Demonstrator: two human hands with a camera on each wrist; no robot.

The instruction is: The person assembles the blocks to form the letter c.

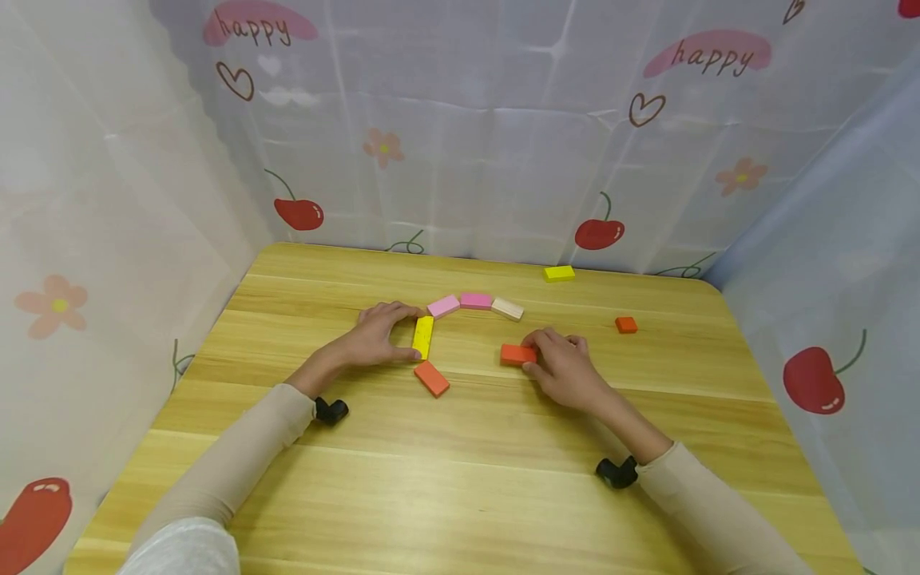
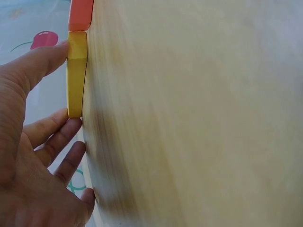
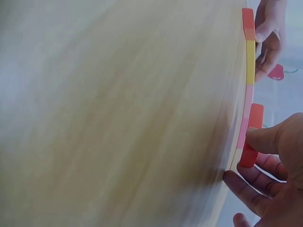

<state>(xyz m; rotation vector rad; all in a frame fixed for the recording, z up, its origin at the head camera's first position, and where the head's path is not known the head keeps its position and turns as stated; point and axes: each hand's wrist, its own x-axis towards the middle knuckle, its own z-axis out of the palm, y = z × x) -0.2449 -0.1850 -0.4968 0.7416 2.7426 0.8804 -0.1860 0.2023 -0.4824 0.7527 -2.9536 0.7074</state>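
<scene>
In the head view my left hand (image 1: 374, 335) spans a yellow block (image 1: 423, 338), thumb at its near end and index finger at its far end. The left wrist view shows the same hold on the yellow block (image 2: 76, 78). My right hand (image 1: 568, 367) pinches a red-orange block (image 1: 516, 355) by its right part; the right wrist view shows this block (image 3: 255, 116) between thumb and fingers. An orange-red block (image 1: 432, 379) lies just below the yellow one. From its far end a light pink block (image 1: 443, 307), a darker pink block (image 1: 476, 301) and a pale wooden block (image 1: 508, 309) curve rightward.
Another yellow block (image 1: 559, 274) lies near the table's back edge. A small orange block (image 1: 626, 325) sits to the right of my right hand. Printed curtains (image 1: 467, 184) hang round the wooden table (image 1: 460, 495).
</scene>
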